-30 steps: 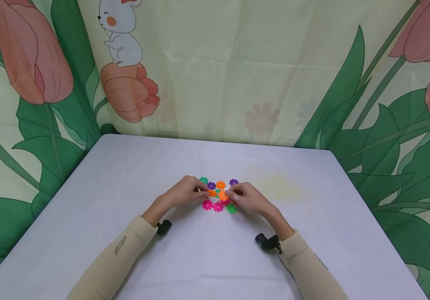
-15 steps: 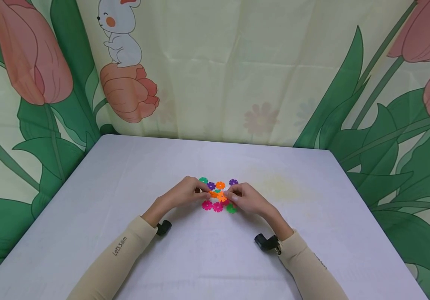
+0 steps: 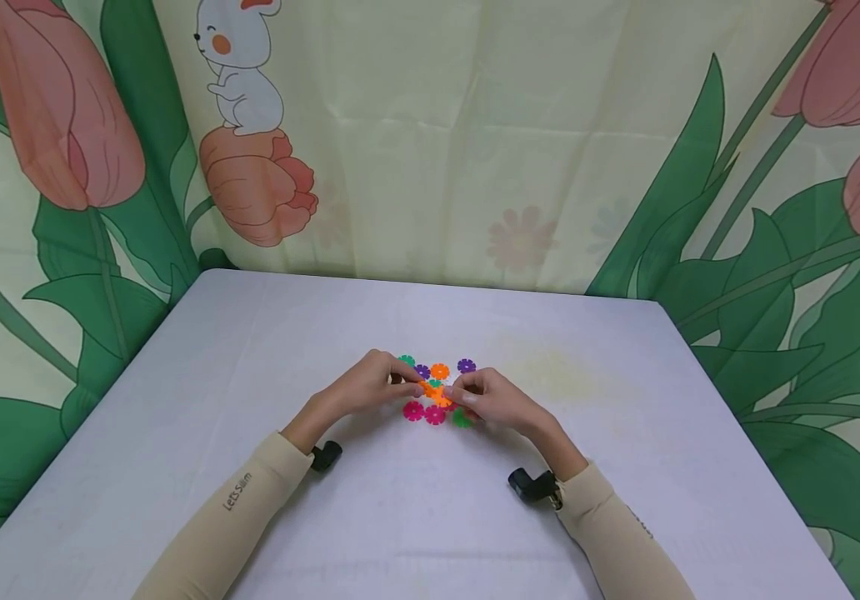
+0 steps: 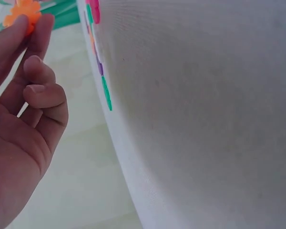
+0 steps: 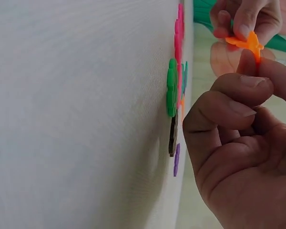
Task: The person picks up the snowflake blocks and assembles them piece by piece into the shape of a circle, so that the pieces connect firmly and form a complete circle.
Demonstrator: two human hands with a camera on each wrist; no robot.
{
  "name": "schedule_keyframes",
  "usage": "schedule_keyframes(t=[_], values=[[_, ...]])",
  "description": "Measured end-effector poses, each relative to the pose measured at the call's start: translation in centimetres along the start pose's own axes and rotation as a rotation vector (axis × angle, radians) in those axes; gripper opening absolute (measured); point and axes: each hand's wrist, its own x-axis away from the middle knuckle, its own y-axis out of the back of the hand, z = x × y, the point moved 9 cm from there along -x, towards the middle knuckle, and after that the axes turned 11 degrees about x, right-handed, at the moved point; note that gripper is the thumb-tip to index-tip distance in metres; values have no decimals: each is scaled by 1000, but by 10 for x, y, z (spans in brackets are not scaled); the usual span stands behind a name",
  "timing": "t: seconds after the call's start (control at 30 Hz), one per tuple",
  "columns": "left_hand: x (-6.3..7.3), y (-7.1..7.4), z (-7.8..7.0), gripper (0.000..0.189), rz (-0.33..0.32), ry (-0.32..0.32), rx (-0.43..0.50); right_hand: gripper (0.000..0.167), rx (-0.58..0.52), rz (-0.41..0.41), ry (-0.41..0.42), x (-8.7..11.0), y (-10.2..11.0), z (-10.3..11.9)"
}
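Observation:
Two orange snowflake discs, flower-shaped with slots, are held above the table between both hands. My left hand [image 3: 370, 386] pinches the left orange disc [image 4: 24, 16] between thumb and forefinger. My right hand [image 3: 499, 398] pinches the right orange disc [image 3: 442, 399] by its edge. The two discs meet at an angle in the right wrist view, one crossing the other; how deep their slots sit together I cannot tell. The other fingers of both hands are loosely curled.
Around and beneath the hands, several more discs lie on the white table [image 3: 400, 517]: pink [image 3: 413, 411], green [image 3: 462, 417], purple [image 3: 466, 366], orange [image 3: 440, 371] and teal [image 3: 407, 360]. A dark disc [image 5: 173, 136] shows beside the green one. A printed curtain [image 3: 415, 150] hangs behind.
The right orange disc has tilted and shifted slightly left and down against the left one. Both hands stay nearly in place, drawn a little closer. The discs on the table lie as before.

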Motion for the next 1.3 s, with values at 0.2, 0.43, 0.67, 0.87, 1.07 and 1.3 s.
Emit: schedule_keyframes(t=[0.2, 0.43, 0.67, 0.87, 1.07, 1.3], values=[[0, 0, -3, 21, -5, -25, -1, 36, -36, -3, -10, -3, -1, -5], [0, 1, -5, 21, -22, -73, 17, 32, -105, -8, -6, -4, 1, -5], [1, 3, -7, 20, -33, -112, 18, 32, -159, -10, -4, -6, 0, -4], [1, 2, -10, 20, -32, -132, 15, 29, -180, -9, -25, -4, -1, -6], [0, 1, -11, 20, -32, -146, 21, 28, -234, -4, -46, -4, -2, -9], [1, 4, -9, 18, -56, -158, 41, 27, -271, -14, -37, -4, -3, -5]])
